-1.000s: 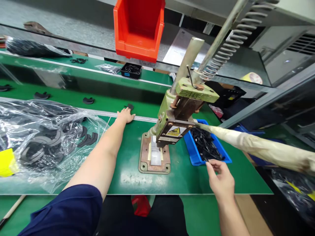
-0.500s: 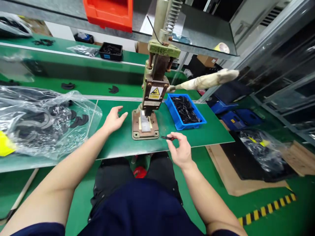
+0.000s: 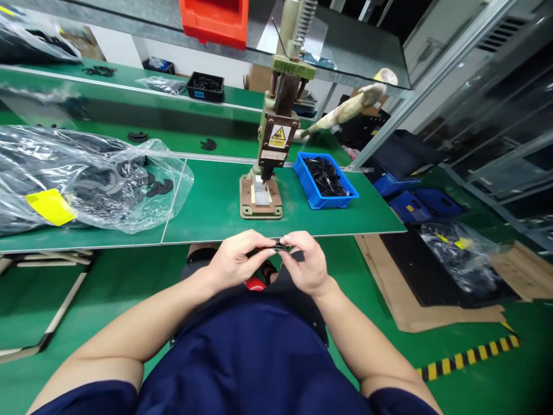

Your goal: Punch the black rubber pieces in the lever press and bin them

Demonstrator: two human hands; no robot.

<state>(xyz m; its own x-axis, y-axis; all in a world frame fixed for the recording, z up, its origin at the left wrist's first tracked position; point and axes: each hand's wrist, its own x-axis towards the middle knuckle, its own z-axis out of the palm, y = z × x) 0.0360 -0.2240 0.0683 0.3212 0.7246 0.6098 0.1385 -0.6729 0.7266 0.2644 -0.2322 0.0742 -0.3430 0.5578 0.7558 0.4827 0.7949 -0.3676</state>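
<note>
Left hand [image 3: 239,259], earlier over counter [image 3: 211,202], now meets right hand [image 3: 306,262] just off near edge; both hands' fingers pinch small black part [image 3: 280,245], long axis left-to-right.

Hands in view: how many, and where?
2: the left hand at the left side of a small black part, the right hand at its right, near the edge of the green workbench. No other hands show.

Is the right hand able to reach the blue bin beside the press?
Probably yes: the open blue bin sits beyond the right hand with no obstacle visible between, though that hand holds a black part.
</note>
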